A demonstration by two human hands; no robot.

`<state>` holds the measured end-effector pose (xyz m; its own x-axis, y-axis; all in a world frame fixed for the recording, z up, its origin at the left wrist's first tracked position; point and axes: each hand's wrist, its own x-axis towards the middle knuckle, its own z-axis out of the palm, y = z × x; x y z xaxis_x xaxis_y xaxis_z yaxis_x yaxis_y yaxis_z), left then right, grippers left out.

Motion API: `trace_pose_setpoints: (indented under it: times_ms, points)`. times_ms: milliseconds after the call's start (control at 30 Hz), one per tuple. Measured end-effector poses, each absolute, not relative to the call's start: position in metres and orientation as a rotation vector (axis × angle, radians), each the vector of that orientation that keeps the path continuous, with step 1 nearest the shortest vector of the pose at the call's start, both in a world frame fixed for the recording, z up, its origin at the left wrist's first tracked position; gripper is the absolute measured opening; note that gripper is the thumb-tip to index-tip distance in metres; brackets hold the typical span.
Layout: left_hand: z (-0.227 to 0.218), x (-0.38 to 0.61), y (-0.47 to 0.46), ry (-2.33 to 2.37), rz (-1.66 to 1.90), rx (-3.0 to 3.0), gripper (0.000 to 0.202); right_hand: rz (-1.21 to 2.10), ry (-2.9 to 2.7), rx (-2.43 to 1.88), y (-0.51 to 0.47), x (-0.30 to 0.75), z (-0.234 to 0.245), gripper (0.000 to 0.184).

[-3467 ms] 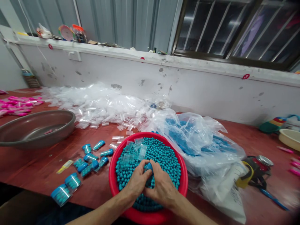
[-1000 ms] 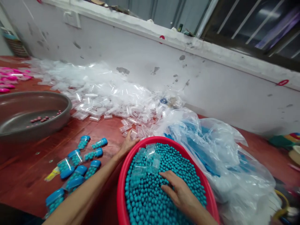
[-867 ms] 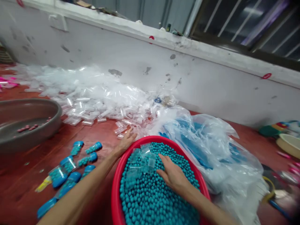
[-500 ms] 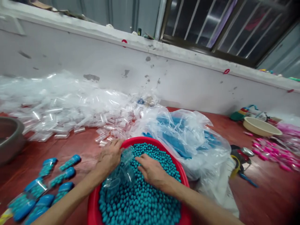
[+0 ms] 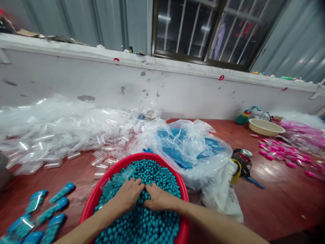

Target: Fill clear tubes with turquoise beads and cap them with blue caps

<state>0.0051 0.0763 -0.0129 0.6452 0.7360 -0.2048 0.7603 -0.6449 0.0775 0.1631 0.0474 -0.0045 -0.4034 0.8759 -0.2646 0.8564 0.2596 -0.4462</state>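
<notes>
1. Our left hand [image 5: 129, 196] and right hand [image 5: 158, 200] lie knuckles up on the teal beads [image 5: 142, 227], fingertips meeting and dug in. We cannot tell whether they pinch anything.
2. The beads fill the red basin [image 5: 152, 156] at the near edge of the desk [image 5: 279, 200].
3. A few empty clear tubes [image 5: 115, 178] lie on the beads, just left of the left hand.
4. We judge the step to be gathering beads between the hands.
5. Lifting any out calls for cupped, level hands, since loose beads roll.
6. Filled blue-capped tubes [image 5: 54, 207] lie near left.

Red wooden table [image 5: 279, 200] abuts a stained white low wall [image 5: 177, 98]; barred window [image 5: 203, 30] far right, corrugated metal panels [image 5: 101, 20] left.
</notes>
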Motion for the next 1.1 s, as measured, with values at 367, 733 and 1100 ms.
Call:
trace_pose_setpoints:
  times_ms: [367,733,1100]
  points:
    - [0.022,0.031,0.08,1.282,0.16,2.647,0.039,0.482,-2.126,-1.383,0.049,0.244,0.042,0.025]
    - [0.056,0.183,0.131,0.953,0.517,2.403,0.027,0.138,-1.736,-1.892,0.157,0.371,0.052,0.043]
    - [-0.009,0.217,0.227,1.217,0.39,2.192,0.03,0.501,-1.643,-1.617,0.147,0.355,0.005,0.017]
